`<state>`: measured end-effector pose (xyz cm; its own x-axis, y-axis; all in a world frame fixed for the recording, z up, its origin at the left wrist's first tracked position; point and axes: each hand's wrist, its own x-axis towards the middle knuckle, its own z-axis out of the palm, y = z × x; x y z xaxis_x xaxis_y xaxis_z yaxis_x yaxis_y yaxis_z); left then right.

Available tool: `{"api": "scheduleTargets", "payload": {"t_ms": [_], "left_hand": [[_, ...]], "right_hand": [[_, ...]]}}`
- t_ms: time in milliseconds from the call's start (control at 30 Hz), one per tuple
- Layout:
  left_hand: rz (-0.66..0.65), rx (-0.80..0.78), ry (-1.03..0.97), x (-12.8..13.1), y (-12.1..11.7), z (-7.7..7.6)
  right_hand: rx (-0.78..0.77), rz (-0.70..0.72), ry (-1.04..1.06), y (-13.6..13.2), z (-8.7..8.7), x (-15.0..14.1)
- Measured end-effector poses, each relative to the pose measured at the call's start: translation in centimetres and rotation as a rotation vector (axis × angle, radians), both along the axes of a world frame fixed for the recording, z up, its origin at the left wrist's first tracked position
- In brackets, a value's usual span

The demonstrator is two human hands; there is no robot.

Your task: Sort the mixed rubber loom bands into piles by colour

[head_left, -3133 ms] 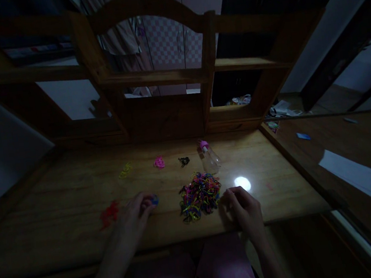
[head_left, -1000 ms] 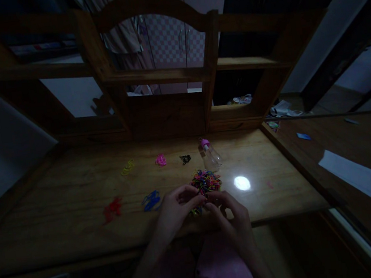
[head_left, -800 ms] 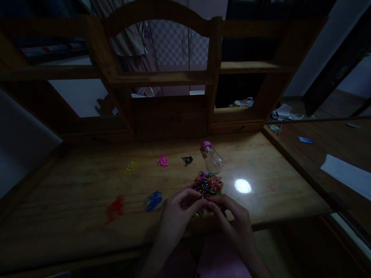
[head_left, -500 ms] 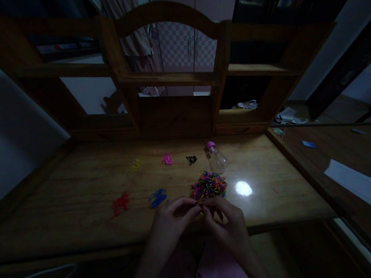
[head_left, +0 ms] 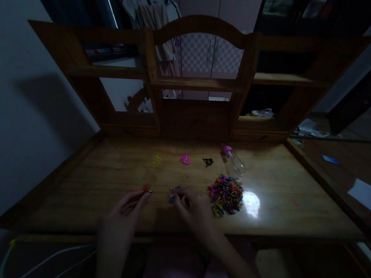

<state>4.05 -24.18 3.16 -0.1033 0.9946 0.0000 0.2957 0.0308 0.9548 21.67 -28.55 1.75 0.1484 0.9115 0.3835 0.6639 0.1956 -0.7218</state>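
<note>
Pinching, left hand: thumb and forefinger narrow on a dark piece, too dim to identify, held by the red bands, which the hand mostly covers.
Right hand: here it is, fingertips close together at the blue bands, hiding part of them; whether it grips one, I cannot tell.
Mixed pile: a many-coloured tangle to the right of that hand, nearer the near edge of the worktop than the far one.
Far row: yellow bands leftmost, pink bands next, black bands third, all well apart.
Bottle: clear, lying just beyond the pile, pink cap toward the far edge.
Glare: bright white, just right of the pile.
Cable: pale, looping by the near left corner.
</note>
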Motion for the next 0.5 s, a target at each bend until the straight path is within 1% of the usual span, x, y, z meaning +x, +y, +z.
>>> {"api": "scheduleTargets", "payload": {"t_ms": [67,133,200,233,300,367,433,500], "left_hand": [[0.07,0.019,0.003,-1.7,0.3,0.5],[0.103,0.054,0.019,-2.8,0.1,0.9],[0.132,0.069,0.027,-3.3,-0.1,0.9],[0.142,0.067,0.028,-3.5,-0.1,0.9],[0.151,0.058,0.033,-3.7,0.1,0.6],[0.146,0.048,0.026,-3.5,0.8,0.1],[0.112,0.032,0.014,-2.9,1.7,-0.2],[0.035,0.023,0.012,-1.4,2.7,-0.4]], "right_hand": [[-0.026,0.093,-0.114,2.0,-0.5,-2.6],[-0.066,0.172,-0.247,3.3,-0.9,-4.7],[-0.098,0.212,-0.336,3.9,-1.2,-5.9],[-0.112,0.215,-0.358,4.0,-1.2,-6.1],[-0.124,0.186,-0.346,3.5,-1.0,-5.4],[-0.103,0.13,-0.273,2.5,-0.4,-3.5],[-0.05,0.069,-0.163,1.0,0.5,-0.7],[-0.008,0.02,-0.07,-0.9,1.3,2.5]]}}
